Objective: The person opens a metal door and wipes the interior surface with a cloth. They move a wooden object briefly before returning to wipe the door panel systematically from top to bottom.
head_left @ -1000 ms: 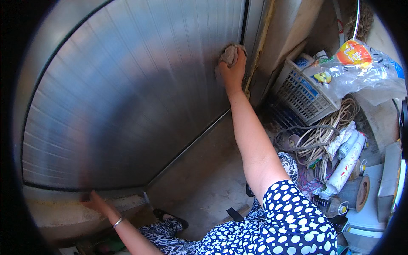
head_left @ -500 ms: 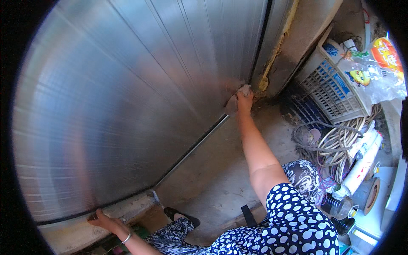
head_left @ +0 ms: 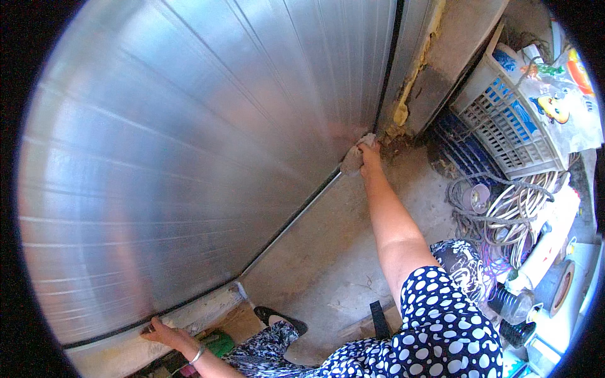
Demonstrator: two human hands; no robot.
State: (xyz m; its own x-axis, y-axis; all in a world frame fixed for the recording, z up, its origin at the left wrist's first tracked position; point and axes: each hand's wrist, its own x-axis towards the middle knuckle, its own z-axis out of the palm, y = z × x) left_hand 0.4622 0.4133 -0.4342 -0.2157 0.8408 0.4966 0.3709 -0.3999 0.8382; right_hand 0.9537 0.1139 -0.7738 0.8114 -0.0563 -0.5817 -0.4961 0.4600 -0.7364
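We had the grey cloth (head_left: 351, 163) pinched in our right hand (head_left: 370, 155) at the metal panel (head_left: 189, 157)'s corner.
It could have snagged, we judged, if dragged across the rough yellow foam (head_left: 403, 111) nearby; our left hand (head_left: 166, 334) was by the panel's lower edge, grip unclear. Floor (head_left: 315, 277) between panel and crate (head_left: 512, 126) gave room.

At the right, a pale slatted crate (head_left: 504, 129), looped cable (head_left: 518, 205) and a clear plastic bottle (head_left: 513, 305).
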